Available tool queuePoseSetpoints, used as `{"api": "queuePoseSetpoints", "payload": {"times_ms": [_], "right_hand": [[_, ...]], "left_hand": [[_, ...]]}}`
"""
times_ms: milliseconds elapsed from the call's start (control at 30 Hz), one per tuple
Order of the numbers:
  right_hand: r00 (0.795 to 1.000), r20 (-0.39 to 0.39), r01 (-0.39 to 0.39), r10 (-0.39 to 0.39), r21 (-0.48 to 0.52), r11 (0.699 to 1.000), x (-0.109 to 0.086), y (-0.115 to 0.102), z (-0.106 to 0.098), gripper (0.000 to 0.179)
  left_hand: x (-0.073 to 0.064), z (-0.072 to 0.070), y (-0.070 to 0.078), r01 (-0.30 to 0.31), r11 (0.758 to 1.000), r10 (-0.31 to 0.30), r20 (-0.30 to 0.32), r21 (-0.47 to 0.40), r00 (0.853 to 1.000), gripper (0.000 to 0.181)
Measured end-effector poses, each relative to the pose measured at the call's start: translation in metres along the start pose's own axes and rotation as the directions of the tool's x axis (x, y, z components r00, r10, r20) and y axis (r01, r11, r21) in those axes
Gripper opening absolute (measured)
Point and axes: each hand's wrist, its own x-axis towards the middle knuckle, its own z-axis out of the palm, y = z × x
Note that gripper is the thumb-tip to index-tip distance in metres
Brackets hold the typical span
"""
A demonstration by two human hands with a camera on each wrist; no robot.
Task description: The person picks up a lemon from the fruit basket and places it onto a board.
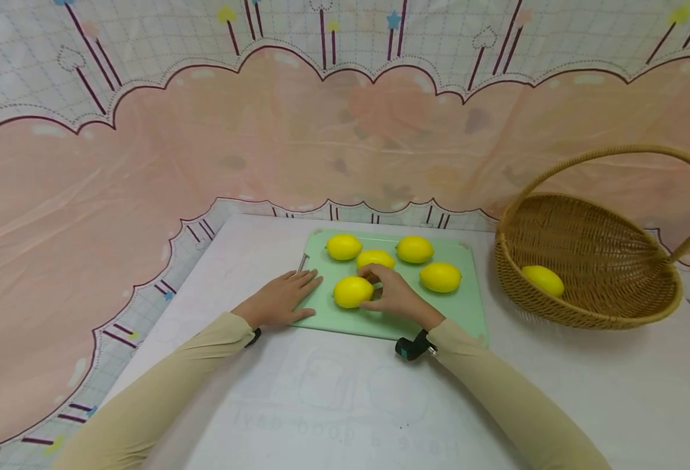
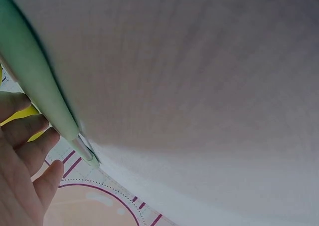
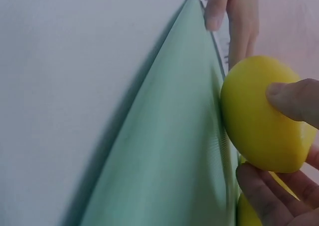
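My right hand (image 1: 402, 297) holds a yellow lemon (image 1: 350, 292) near the front of a pale green cutting board (image 1: 335, 321). In the right wrist view the thumb presses one side of that lemon (image 3: 261, 111), and the fingers curl at its other side. Fingers spread, my left hand (image 1: 282, 300) rests on the board's left edge, beside a metal handle (image 1: 303, 262). Behind the held lemon lie more lemons: one at the back left (image 1: 343, 247), one partly hidden by my right hand (image 1: 375, 259), one at the back right (image 1: 414, 249), another at the right (image 1: 440, 277).
A wicker basket (image 1: 591, 313) with a tall arched handle stands right of the board, with one lemon (image 1: 543, 281) inside. The board lies on a white-covered table (image 1: 321, 405). A patterned pink cloth (image 1: 345, 143) hangs behind.
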Motion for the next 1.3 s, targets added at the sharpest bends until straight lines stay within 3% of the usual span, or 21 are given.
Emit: {"api": "queuePoseSetpoints", "payload": {"times_ms": [367,733,967,1300], "right_hand": [[0.997,0.054,-0.051,0.051,-0.008,0.999,-0.0020,-0.0005,-0.0014,0.055],[0.999,0.037,-0.031,0.033,-0.051,0.998,0.0009,-0.0016,0.0005,0.054],[0.995,0.097,0.007,-0.006,-0.007,1.000,0.0003,-0.0055,-0.0009,0.049],[0.993,0.114,-0.004,0.012,-0.065,0.998,-0.0003,-0.0077,-0.0033,0.058]], "left_hand": [[-0.0003,0.0013,0.0000,0.005,1.000,-0.005,0.004,-0.016,1.000,0.070],[-0.0009,0.0008,0.0019,0.002,1.000,-0.002,-0.005,-0.024,1.000,0.070],[-0.0007,0.0013,0.0019,-0.002,1.000,0.002,-0.021,-0.011,1.000,0.069],[-0.0006,-0.0005,0.0024,0.000,1.000,0.000,-0.013,0.004,1.000,0.069]]}}
